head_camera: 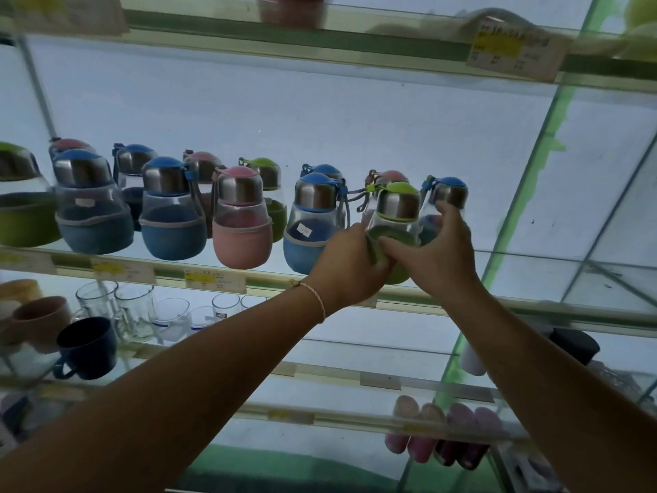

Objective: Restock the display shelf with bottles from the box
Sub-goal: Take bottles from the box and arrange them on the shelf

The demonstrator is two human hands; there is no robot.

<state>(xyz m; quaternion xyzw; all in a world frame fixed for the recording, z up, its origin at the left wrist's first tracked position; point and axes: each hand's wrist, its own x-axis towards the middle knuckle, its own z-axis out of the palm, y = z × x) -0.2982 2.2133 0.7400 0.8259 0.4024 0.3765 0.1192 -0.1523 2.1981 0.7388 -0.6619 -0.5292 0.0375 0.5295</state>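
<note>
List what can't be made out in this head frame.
Green bottle base, head view: covered by left hand and right hand; contact with the shelf unclear.
Box: outside the frame.
Price label on the upper shelf: blurred, unreadable.
Pink-capped bottle: body hidden behind the green bottle.
Far-left bottle: cut off by the left edge.
</note>
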